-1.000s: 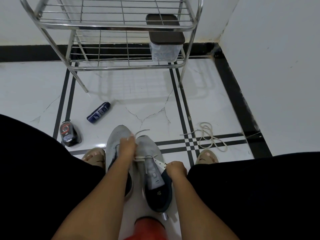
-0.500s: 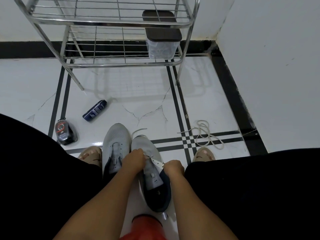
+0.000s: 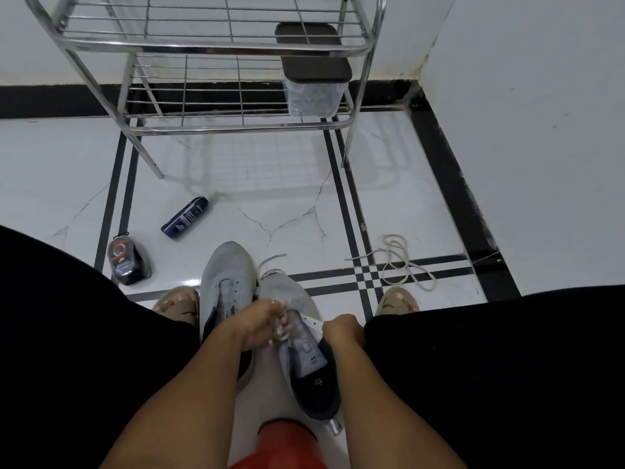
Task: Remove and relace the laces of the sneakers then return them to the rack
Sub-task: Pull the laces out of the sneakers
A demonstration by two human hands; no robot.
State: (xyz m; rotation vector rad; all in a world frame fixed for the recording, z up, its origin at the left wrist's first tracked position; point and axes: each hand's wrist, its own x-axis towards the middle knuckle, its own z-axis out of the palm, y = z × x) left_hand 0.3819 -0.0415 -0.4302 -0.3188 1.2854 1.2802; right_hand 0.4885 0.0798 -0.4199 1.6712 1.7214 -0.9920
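Down comes the left hand [image 3: 262,324] from the toe of the right sneaker [image 3: 301,346] to its lace holes, fingers curled and pinching the white lace [image 3: 313,321]. Right hand [image 3: 341,333] is clamped on the lace's other side, at that sneaker's right edge. Touching the right sneaker's left side sits the other sneaker [image 3: 226,282], unlaced. A loose lace [image 3: 395,262] lies well right of it, the metal rack [image 3: 209,49] stands beyond.
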